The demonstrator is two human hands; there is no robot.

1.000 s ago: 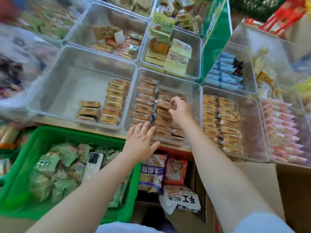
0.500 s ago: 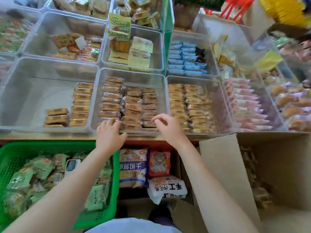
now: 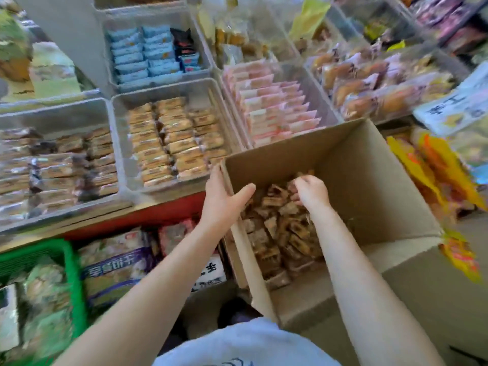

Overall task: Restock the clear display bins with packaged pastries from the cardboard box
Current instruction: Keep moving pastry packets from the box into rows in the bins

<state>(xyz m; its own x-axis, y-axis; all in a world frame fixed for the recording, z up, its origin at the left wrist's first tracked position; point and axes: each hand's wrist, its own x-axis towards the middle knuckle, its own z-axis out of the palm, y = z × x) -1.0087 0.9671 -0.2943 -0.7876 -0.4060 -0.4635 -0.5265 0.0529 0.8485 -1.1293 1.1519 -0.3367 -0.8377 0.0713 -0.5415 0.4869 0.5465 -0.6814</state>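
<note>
I see brown box (image 3: 369, 165), tan-brown pastries (image 3: 280, 228), green basket (image 3: 71, 262), pale-blue packs (image 3: 142, 52), pink packs (image 3: 274, 109), red shelf edge (image 3: 148, 215).

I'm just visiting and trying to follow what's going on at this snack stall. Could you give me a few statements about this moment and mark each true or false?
1. The right hand is down inside the cardboard box, fingers curled on the packaged pastries. True.
2. The left hand is lifting a packet out of a display bin. False: it grips the box's left wall.
3. The cardboard box is empty. False: brown packaged pastries lie in its bottom.
4. A bin of pink-wrapped packets stands just behind the box. True.
5. The green basket is at the lower left. True.
</note>
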